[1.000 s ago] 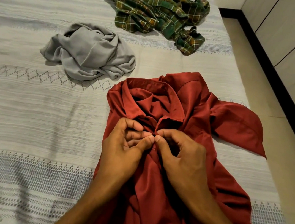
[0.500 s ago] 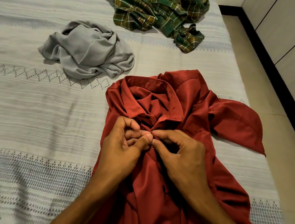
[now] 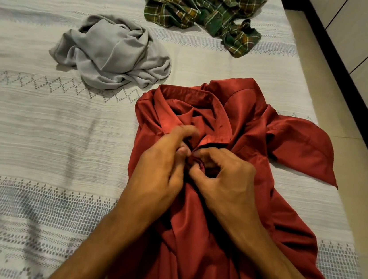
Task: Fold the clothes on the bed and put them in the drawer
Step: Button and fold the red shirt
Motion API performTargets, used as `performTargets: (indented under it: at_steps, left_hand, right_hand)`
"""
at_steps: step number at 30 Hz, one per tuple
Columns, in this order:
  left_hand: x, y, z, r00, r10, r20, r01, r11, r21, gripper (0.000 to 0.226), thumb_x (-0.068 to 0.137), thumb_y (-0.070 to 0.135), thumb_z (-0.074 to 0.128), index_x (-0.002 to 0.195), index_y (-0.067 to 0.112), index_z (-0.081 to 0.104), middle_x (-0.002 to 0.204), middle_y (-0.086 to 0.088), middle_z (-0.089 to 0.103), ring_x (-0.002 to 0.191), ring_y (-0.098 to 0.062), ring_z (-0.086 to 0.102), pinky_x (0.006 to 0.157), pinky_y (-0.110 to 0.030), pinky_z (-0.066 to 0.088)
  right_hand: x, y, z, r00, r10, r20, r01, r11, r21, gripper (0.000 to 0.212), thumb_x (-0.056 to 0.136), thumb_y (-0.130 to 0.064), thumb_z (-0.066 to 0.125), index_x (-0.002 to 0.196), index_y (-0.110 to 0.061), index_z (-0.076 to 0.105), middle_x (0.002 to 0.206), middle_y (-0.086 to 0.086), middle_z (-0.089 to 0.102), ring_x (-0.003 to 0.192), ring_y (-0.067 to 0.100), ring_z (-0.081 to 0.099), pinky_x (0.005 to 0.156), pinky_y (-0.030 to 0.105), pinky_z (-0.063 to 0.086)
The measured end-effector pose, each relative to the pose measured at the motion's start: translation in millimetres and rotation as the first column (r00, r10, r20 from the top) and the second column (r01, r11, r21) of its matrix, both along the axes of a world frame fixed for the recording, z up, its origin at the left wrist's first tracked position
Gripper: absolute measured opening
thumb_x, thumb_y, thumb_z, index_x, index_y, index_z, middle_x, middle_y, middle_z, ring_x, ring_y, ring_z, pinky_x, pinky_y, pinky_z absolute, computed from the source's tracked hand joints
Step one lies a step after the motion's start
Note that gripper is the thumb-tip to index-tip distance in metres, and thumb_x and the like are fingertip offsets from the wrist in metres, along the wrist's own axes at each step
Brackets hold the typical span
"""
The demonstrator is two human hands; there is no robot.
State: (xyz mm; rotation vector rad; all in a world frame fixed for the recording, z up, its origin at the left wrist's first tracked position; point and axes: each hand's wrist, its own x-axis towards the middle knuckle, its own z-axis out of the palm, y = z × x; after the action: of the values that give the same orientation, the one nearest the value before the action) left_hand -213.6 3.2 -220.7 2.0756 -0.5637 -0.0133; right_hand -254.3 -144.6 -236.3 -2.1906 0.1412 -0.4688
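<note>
Red shirt lies on our bed; our left hand and right hand pinch its placket below the collar.

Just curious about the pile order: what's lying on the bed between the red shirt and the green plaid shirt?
In the head view, only bare bedspread separates the red shirt from the green plaid shirt; the crumpled grey garment sits off to the left.

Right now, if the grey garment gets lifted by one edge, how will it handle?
The grey garment is bunched in soft twisted folds, so it is probably floppy and will likely unravel and hang rather than keep its shape. It looks thin, so likely light. Pushed across the bedspread, it would probably crumple rather than slide.
</note>
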Motion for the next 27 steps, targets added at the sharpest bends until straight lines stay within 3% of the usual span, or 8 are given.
performTargets:
  at_steps: [4, 7, 9, 12, 18, 21, 24, 27]
  left_hand:
    - [3, 2, 4, 0.994, -0.106, 0.002, 0.104, 0.976, 0.189, 0.048, 0.100, 0.003, 0.051, 0.137, 0.032, 0.063, 0.103, 0.005, 0.055, 0.086, -0.007, 0.058, 0.074, -0.019, 0.046]
    - [9, 2, 1, 0.990, -0.132, -0.043, 0.138, 0.953, 0.270, 0.045, 0.098, 0.001, 0.053, 0.133, 0.027, 0.067, 0.102, 0.002, 0.056, 0.085, -0.015, 0.059, 0.076, -0.031, 0.049]
    - [11, 2, 0, 0.988, -0.148, -0.041, 0.153, 0.935, 0.320, 0.043, 0.099, 0.003, 0.054, 0.134, 0.025, 0.066, 0.106, -0.002, 0.057, 0.090, -0.020, 0.060, 0.078, -0.041, 0.051]
    - [14, 1, -4, 0.988, -0.151, -0.025, 0.149, 0.910, 0.387, 0.039, 0.101, 0.009, 0.054, 0.134, 0.025, 0.068, 0.114, -0.001, 0.060, 0.102, -0.022, 0.060, 0.081, -0.044, 0.052]
    - [19, 1, -9, 0.993, -0.120, -0.022, 0.121, 0.938, 0.326, 0.029, 0.100, 0.011, 0.064, 0.123, 0.024, 0.076, 0.108, 0.006, 0.064, 0.098, -0.012, 0.063, 0.086, -0.034, 0.053]
    - [20, 1, -11, 0.994, -0.111, -0.016, 0.110, 0.938, 0.329, 0.029, 0.101, 0.016, 0.064, 0.124, 0.030, 0.075, 0.105, 0.010, 0.062, 0.097, -0.008, 0.061, 0.085, -0.023, 0.049]
    - [21, 0, -12, 0.995, -0.102, 0.005, 0.094, 0.935, 0.342, 0.030, 0.103, 0.021, 0.062, 0.129, 0.032, 0.072, 0.107, 0.011, 0.061, 0.103, -0.012, 0.060, 0.084, -0.021, 0.042]
    - [20, 0, -13, 0.996, -0.091, 0.015, 0.080, 0.933, 0.352, 0.030, 0.102, 0.029, 0.063, 0.130, 0.036, 0.070, 0.103, 0.019, 0.052, 0.108, -0.011, 0.057, 0.084, -0.022, 0.040]
  right_hand:
    - [-1, -1, 3, 1.000, -0.002, 0.011, 0.003, 0.997, -0.071, 0.022, 0.079, -0.003, 0.082, 0.099, -0.012, 0.083, 0.093, 0.002, 0.078, 0.079, 0.011, 0.071, 0.076, 0.020, 0.053]
    - [-4, 0, 3, 1.000, 0.018, -0.002, -0.019, 0.993, -0.114, 0.025, 0.080, 0.000, 0.081, 0.103, -0.010, 0.083, 0.096, 0.005, 0.078, 0.082, 0.015, 0.073, 0.079, 0.022, 0.054]
    - [-6, 0, 4, 0.999, 0.037, -0.027, -0.040, 0.987, -0.153, 0.025, 0.083, -0.002, 0.079, 0.106, -0.010, 0.082, 0.096, 0.007, 0.077, 0.082, 0.021, 0.073, 0.079, 0.032, 0.057]
    - [-6, -2, 3, 0.993, 0.044, -0.112, -0.068, 0.973, -0.222, 0.026, 0.089, -0.008, 0.076, 0.113, -0.014, 0.080, 0.091, 0.011, 0.074, 0.079, 0.029, 0.071, 0.074, 0.046, 0.057]
    - [-6, 5, -2, 0.991, -0.006, -0.130, -0.044, 0.925, -0.378, 0.024, 0.088, -0.002, 0.076, 0.111, -0.011, 0.080, 0.073, 0.012, 0.061, 0.067, 0.034, 0.061, 0.059, 0.031, 0.034]
    - [-7, 2, -5, 0.999, -0.007, -0.039, -0.007, 0.936, -0.352, 0.019, 0.088, 0.000, 0.076, 0.107, -0.005, 0.079, 0.077, 0.013, 0.060, 0.071, 0.032, 0.061, 0.059, 0.036, 0.047]
    - [-10, 3, -3, 0.999, -0.004, 0.035, 0.020, 0.892, -0.452, 0.021, 0.092, 0.002, 0.071, 0.112, -0.002, 0.076, 0.084, 0.015, 0.064, 0.075, 0.034, 0.063, 0.064, 0.047, 0.055]
    - [-7, -6, 7, 0.989, 0.047, -0.143, -0.102, 0.908, -0.406, 0.028, 0.095, -0.006, 0.067, 0.123, -0.004, 0.071, 0.102, 0.016, 0.070, 0.090, 0.037, 0.069, 0.078, 0.051, 0.056]
